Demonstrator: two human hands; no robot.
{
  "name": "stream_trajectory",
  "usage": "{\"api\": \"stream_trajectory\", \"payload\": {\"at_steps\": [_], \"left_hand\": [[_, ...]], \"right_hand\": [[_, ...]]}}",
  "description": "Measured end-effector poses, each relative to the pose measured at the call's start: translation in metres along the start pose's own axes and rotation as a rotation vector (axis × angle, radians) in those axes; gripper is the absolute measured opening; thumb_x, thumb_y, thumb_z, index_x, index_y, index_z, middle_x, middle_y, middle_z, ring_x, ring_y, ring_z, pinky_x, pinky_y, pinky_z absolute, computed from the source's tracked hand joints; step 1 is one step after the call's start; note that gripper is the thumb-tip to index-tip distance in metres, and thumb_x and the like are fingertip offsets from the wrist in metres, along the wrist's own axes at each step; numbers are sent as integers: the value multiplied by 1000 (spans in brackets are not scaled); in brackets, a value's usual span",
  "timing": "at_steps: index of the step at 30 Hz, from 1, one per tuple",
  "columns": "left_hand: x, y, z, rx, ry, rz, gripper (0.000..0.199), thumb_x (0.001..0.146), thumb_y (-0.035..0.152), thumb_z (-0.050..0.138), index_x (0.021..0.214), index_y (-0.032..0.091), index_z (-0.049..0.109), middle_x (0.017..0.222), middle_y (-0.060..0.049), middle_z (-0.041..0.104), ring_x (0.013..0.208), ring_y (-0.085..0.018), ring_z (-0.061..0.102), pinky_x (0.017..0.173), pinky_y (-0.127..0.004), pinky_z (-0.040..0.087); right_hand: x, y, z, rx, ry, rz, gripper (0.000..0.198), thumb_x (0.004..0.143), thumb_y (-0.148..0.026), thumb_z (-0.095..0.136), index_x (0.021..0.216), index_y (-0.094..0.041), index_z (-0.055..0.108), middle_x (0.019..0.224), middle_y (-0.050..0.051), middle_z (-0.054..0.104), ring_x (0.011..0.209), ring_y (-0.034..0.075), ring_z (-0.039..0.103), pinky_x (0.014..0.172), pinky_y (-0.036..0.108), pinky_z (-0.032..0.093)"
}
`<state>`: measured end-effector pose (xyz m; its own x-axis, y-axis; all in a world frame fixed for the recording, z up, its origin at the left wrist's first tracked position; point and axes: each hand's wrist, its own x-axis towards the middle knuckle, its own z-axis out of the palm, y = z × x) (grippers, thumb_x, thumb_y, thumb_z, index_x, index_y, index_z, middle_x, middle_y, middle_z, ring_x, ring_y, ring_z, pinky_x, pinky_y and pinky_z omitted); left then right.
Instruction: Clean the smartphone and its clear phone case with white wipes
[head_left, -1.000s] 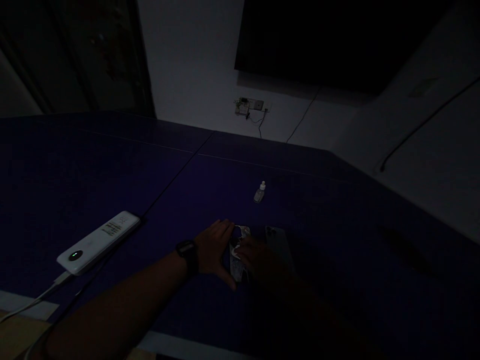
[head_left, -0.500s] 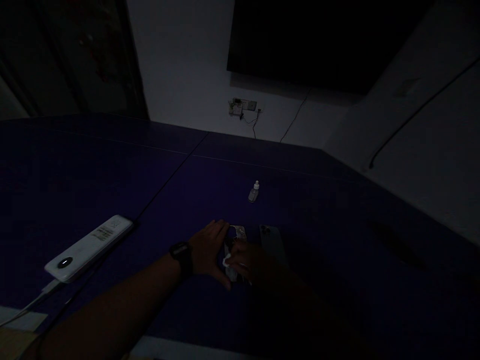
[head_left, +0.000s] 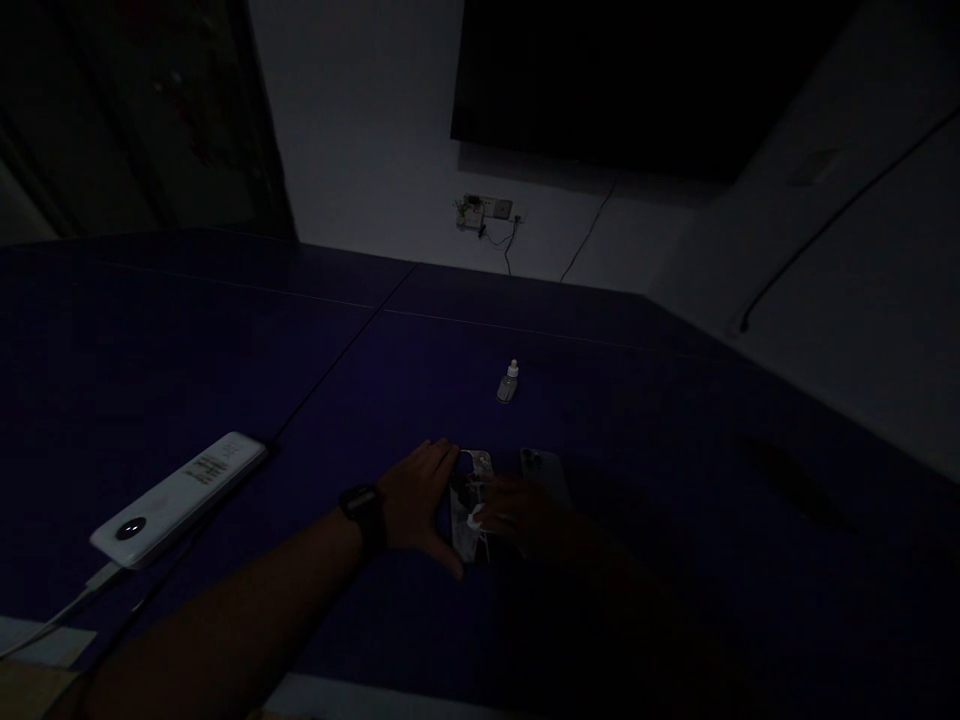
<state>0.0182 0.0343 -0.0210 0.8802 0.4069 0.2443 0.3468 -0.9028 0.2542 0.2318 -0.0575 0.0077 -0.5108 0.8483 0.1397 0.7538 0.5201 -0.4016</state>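
Observation:
A phone case (head_left: 465, 545) with a pale patterned surface and a camera cut-out at its top lies on the dark blue table. Along its left edge my left hand (head_left: 420, 500) rests spread, fingertips by the top corner and thumb by the bottom one. Over the case's right side, my right hand (head_left: 517, 510) pinches a small white wad (head_left: 474, 517), perhaps tissue or cotton, against the surface. Just right of the case lies a phone (head_left: 551, 472), back up with its camera lenses showing, partly covered by my right hand. Dim light hides much of the right fingers.
A small clear bottle (head_left: 508, 384) with a white cap stands beyond the case. At the left, a white power bank (head_left: 180, 500) lies with a white cable (head_left: 67, 610) plugged in. Behind the table (head_left: 337, 340) are a wall socket (head_left: 487, 208) and a large dark screen (head_left: 637, 90).
My right hand has slid the white wad slightly right across the case, uncovering more of its middle. My left hand stays in place.

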Motion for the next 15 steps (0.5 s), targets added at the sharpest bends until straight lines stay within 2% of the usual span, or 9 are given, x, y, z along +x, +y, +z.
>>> {"api": "stream_trajectory", "payload": {"at_steps": [3, 6, 9, 13, 15], "left_hand": [[0, 0, -1, -11, -9, 11, 145, 53, 102, 50, 154, 3, 20, 156, -34, 30, 145, -47, 34, 118, -59, 27], [1, 1, -3, -22, -12, 21, 144, 53, 102, 51, 153, 2, 21, 156, -34, 31, 145, -48, 33, 117, -60, 28], [0, 1, -3, -25, -17, 4, 146, 52, 102, 51, 153, 0, 22, 155, -36, 30, 145, -49, 33, 117, -61, 28], [0, 1, -3, -23, -36, -13, 147, 51, 102, 52, 153, 0, 21, 155, -37, 30, 145, -48, 33, 117, -61, 28], [0, 2, -4, -31, -21, -5, 146, 52, 102, 53, 153, 1, 22, 155, -36, 32, 145, -48, 34, 118, -61, 28]], "right_hand": [[4, -7, 1, -68, 35, 53, 21, 99, -16, 54, 98, -17, 75, 102, 10, 70, 94, 20, 64, 84, 33, 52], [10, -18, 2, -71, -44, -36, 19, 97, -17, 57, 97, -17, 76, 100, 10, 70, 93, 21, 64, 81, 32, 52], [4, -13, -4, -23, -82, -77, 17, 97, -21, 58, 97, -18, 75, 101, 9, 71, 96, 20, 65, 85, 32, 52], [-8, 15, -19, -32, 112, 100, 21, 100, -21, 52, 101, -19, 73, 104, 9, 72, 97, 20, 66, 89, 35, 52], [-7, 24, -22, -77, 162, 197, 22, 100, -20, 50, 103, -19, 72, 104, 10, 72, 96, 20, 66, 88, 36, 52]]}}
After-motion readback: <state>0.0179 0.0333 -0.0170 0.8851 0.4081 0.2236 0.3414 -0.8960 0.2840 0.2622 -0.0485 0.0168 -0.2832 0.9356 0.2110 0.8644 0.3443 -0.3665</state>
